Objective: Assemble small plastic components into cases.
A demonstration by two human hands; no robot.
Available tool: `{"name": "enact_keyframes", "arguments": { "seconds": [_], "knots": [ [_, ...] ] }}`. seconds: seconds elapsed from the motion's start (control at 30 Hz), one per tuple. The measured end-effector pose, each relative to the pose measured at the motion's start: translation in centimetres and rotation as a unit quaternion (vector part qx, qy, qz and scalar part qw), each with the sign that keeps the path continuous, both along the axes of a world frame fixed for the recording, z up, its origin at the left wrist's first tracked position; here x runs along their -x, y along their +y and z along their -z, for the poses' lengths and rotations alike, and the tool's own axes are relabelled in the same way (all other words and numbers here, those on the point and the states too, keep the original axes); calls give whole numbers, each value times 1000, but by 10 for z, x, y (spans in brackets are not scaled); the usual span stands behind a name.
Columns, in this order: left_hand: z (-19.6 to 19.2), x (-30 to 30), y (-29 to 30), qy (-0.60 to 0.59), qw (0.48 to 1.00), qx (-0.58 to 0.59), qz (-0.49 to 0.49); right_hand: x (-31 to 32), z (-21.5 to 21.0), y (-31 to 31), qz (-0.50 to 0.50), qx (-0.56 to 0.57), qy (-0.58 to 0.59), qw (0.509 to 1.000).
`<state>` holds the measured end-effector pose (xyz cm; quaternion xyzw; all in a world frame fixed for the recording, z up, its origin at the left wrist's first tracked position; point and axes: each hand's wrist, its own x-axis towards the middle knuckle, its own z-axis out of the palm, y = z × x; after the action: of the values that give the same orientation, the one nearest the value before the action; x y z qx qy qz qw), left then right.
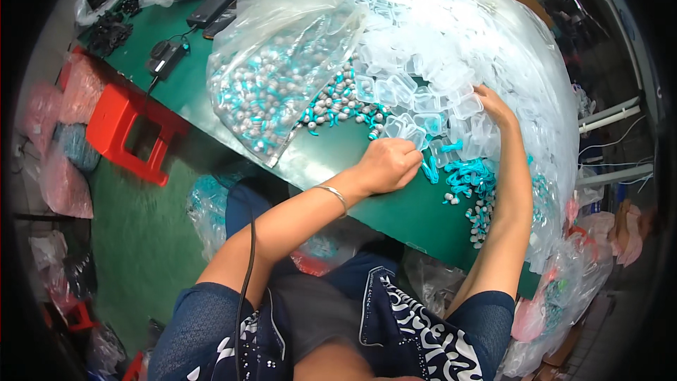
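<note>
My left hand [392, 165], with a bangle at the wrist, is closed in a fist over the green table's front part. What its fingers hold, if anything, is hidden. Just beyond it lie clear plastic boxes [403, 129]. My right hand [498, 109] reaches farther to the right, its fingers closed at the edge of a small clear plastic box [466, 105] by the big heap. Between my arms sits a pile of turquoise cords [471, 175], with grey-and-white bead-like pieces [481, 220] beside it. A turquoise piece lies in an open box [443, 152] near my left hand.
A large heap of clear boxes [451, 35] in plastic sheeting covers the right side. A clear bag [261, 92] of grey and turquoise pieces lies left of centre, more spilled beside it. A black adapter [166, 58] stands far left. Below is a red stool [113, 127].
</note>
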<state>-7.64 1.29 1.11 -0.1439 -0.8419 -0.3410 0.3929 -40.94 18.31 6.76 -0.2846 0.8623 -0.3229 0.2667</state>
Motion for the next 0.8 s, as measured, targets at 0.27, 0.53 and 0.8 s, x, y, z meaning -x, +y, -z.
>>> {"name": "enact_keyframes", "arguments": {
  "seconds": [0.27,0.53,0.8],
  "knots": [
    [6,4,4,15,1000,-16,15,-80,-54,-53,-59,137,518,842],
    [12,2,0,-64,998,-11,4,-233,-12,-215,-280,164,498,804],
    [10,11,6,-149,980,-127,-23,-220,9,-292,-299,154,430,838]
  ]
}}
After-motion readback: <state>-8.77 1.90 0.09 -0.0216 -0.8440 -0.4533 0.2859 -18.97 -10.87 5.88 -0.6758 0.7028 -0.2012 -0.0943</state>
